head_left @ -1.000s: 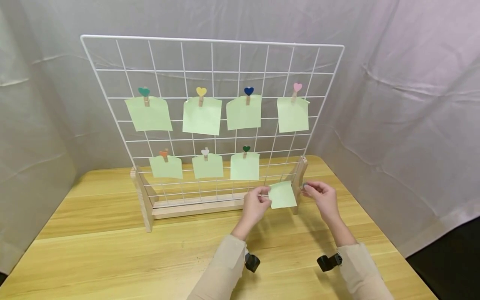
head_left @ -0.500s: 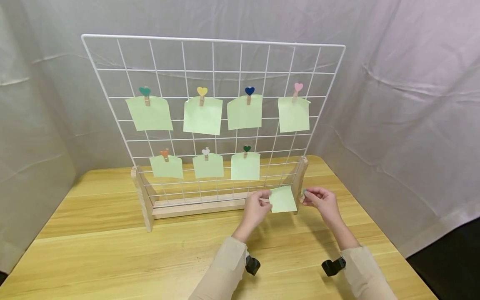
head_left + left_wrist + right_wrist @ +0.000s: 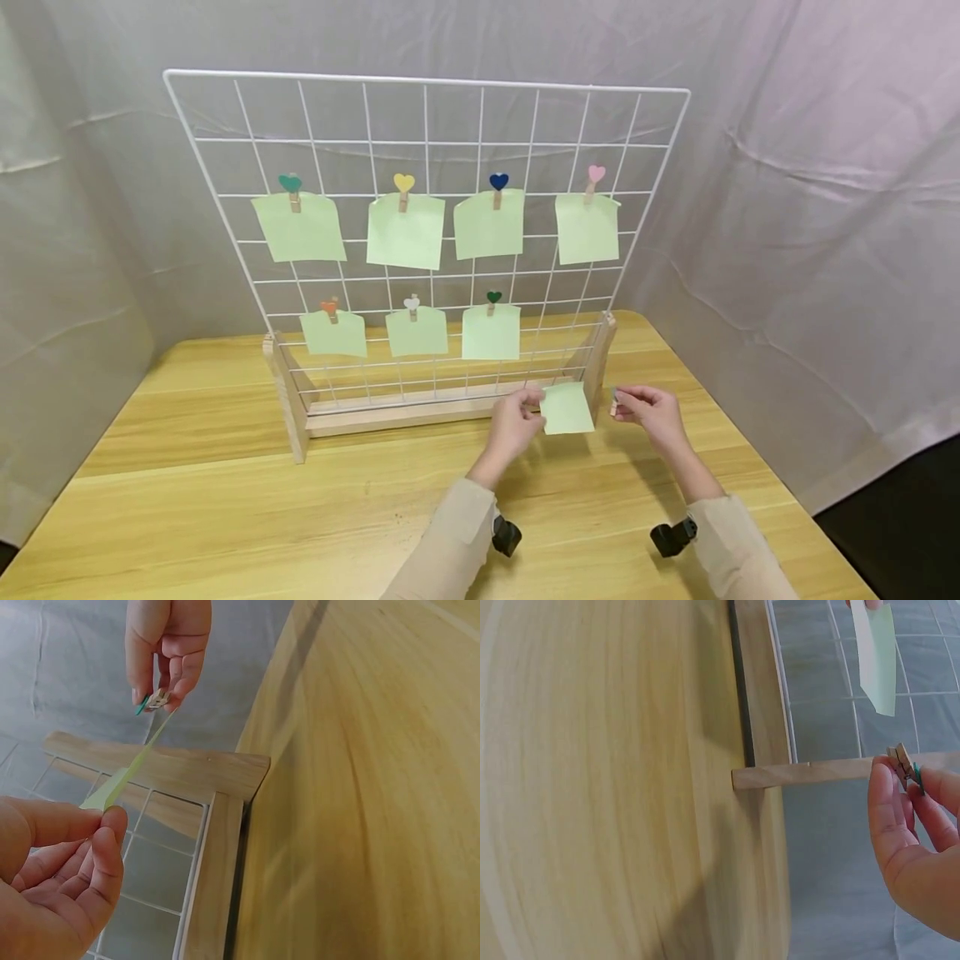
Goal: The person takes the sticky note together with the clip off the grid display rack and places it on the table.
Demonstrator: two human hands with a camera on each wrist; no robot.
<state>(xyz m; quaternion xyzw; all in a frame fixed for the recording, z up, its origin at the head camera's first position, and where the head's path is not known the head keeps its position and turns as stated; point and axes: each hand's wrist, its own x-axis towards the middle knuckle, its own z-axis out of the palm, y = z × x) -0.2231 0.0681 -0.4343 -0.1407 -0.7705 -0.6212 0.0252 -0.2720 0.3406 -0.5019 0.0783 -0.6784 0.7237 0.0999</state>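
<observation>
Head view: the left hand [image 3: 516, 423] pinches a pale green note [image 3: 567, 408] at its left edge; the right hand [image 3: 654, 414] pinches a small heart-topped wooden clip [image 3: 613, 408] between thumb and fingers. Both grips are narrow and loaded. The note is located in front of the lower right part of the wire grid [image 3: 426, 82], near the right wooden support [image 3: 600, 350], with its right edge free. The clip lies to the right of that edge, near but apart, its long axis close to upright and heart end uppermost. A gap between clip and note is also evident in the right wrist view. From the left wrist, the note appears almost edge-on, reaching toward the right hand. The right hand is nearer the free edge. In judgement, this sideways gap is the governing relation.
</observation>
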